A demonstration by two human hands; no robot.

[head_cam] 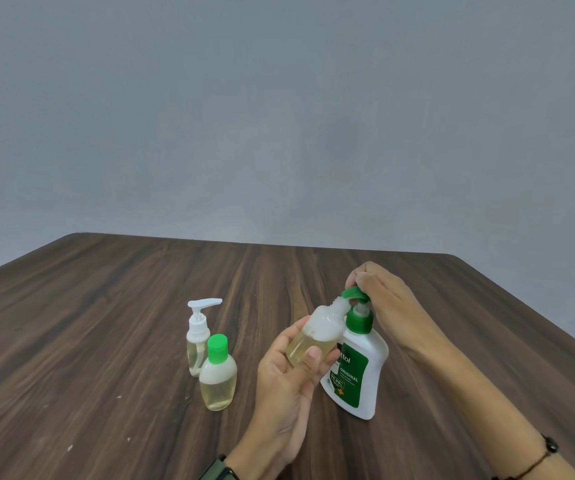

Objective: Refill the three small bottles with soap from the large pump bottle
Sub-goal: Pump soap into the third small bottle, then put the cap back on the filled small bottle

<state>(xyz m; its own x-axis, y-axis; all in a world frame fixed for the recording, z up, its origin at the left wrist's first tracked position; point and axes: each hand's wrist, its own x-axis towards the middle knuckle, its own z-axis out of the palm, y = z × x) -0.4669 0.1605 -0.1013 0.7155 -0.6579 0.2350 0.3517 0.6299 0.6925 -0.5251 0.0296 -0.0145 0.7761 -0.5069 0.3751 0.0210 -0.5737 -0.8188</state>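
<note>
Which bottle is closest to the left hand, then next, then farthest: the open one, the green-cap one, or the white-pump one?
Measured from the left hand in the head view:
1. Open small bottle: held in that hand, tilted at the big pump's spout.
2. Green-cap bottle: standing just left of the hand.
3. White-pump bottle: behind the green-cap one, farther back.

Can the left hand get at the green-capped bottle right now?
Probably not yet: the left hand grips an uncapped bottle under the pump spout. The green-capped bottle stands unobstructed just left of it.
</note>
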